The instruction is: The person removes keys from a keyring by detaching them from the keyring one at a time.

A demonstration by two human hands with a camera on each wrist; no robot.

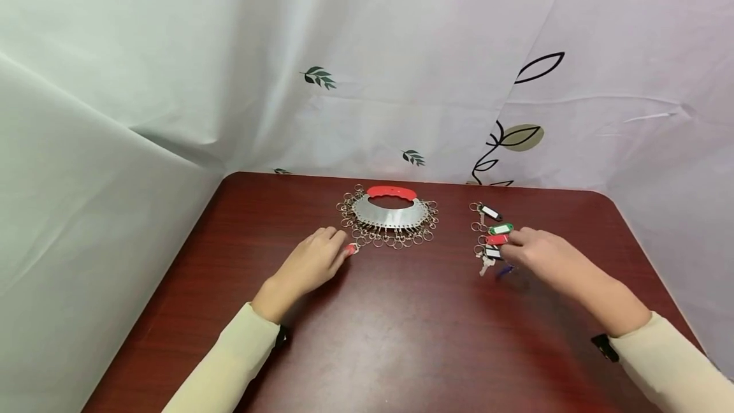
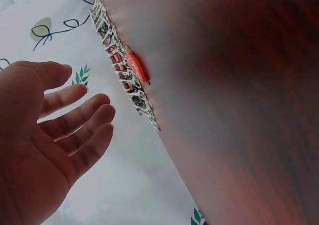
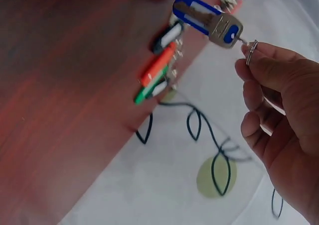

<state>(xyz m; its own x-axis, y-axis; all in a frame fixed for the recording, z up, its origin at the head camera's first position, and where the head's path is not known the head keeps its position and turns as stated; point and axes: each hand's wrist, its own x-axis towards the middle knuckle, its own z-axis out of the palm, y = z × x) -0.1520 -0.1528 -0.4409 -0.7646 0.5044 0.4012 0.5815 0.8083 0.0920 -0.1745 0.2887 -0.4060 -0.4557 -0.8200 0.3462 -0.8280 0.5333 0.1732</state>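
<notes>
My right hand (image 1: 541, 253) pinches the split ring (image 3: 251, 53) of a key (image 3: 226, 30) with a blue key tag (image 3: 197, 15). The blue tag hangs over the table in the head view, slightly blurred. My left hand (image 1: 312, 261) is just above the table, fingers loosely bent, holding nothing. Near its fingertips lies a red tag (image 1: 350, 249), at the front edge of a metal key holder. That curved silver plate (image 1: 383, 215) has a red handle (image 1: 392, 192) and many small clips and rings round its rim.
Right of the holder lie several tagged keys: a black tag (image 1: 490, 212), a green tag (image 1: 501, 229), a red tag (image 1: 496, 239) and a second black tag (image 1: 493, 253). White patterned fabric (image 1: 367, 94) hangs behind the dark red wooden table (image 1: 390, 343).
</notes>
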